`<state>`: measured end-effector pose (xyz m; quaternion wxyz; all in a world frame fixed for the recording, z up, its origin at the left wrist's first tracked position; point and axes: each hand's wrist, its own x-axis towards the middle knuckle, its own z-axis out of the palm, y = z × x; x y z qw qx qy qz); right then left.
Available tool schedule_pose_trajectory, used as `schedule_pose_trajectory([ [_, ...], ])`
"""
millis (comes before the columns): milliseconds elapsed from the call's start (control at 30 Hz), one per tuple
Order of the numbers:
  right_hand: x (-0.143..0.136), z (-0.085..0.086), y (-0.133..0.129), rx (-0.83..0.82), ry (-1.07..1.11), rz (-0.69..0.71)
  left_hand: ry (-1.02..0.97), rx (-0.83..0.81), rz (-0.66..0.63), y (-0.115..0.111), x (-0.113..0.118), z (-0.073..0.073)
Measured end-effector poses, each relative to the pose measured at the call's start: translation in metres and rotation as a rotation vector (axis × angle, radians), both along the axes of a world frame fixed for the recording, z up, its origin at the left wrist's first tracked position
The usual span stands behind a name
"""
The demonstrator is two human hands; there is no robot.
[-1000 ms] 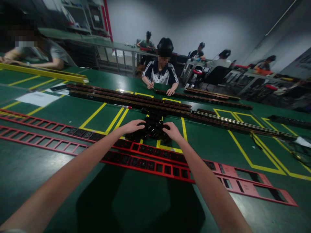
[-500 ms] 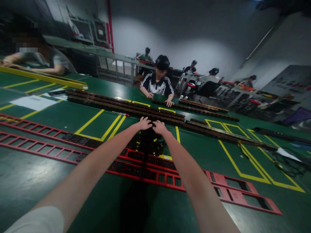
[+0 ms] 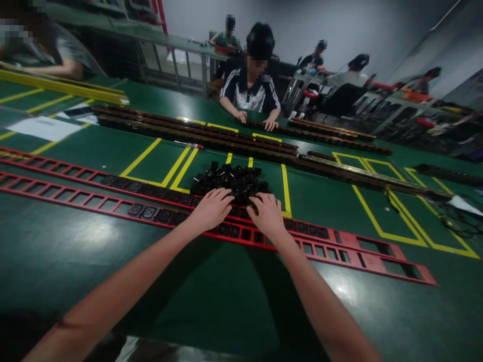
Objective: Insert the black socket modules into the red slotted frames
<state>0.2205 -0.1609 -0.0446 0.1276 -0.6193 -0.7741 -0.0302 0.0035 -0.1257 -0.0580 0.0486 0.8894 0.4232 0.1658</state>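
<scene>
A loose pile of small black socket-like parts (image 3: 230,177) lies on the green table in front of me. At its near left edge rests my left hand (image 3: 213,207), fingers stretched forward and a little bent, touching the parts. My right hand (image 3: 267,213) lies against the near right edge, fingers spread and curved. Neither hand appears to grip a part, though some fingertips blend into the dark pile. Under my hands and wrists run two long red slotted frames (image 3: 377,265); black sockets (image 3: 150,212) fill some of their slots.
Long dark rails (image 3: 204,131) stretch across the table beyond the pile, with a red-handled screwdriver (image 3: 194,146) near them. White paper (image 3: 45,128) and a yellow channel (image 3: 64,86) lie at left. A co-worker (image 3: 251,88) sits opposite, hands on a rail.
Both my hands have come back toward me, from near the dark rails to the pile's near edge. The black pile now shows beyond them. My view has shifted.
</scene>
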Motion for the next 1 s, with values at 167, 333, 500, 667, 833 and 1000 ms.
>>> schedule_pose_trajectory([
  [167,-0.003,-0.009,-0.001,0.069,0.008,-0.178,-0.016,-0.021,0.018,0.001,-0.002,0.0],
  [333,-0.002,-0.01,0.0,0.069,0.024,-0.249,-0.029,-0.047,0.013,0.001,-0.003,0.004],
  [500,-0.005,-0.009,-0.001,0.027,0.033,-0.272,-0.119,-0.015,0.003,0.002,-0.005,0.003],
  [667,-0.002,-0.008,-0.001,0.05,0.126,-0.232,-0.305,0.088,0.339,0.001,-0.024,0.014],
  [833,0.006,-0.011,-0.001,0.118,0.273,-0.089,-0.097,-0.008,0.39,-0.004,-0.033,0.026],
  [1000,0.009,-0.014,0.001,0.113,0.328,-0.026,0.071,-0.057,0.27,-0.013,-0.018,0.021],
])
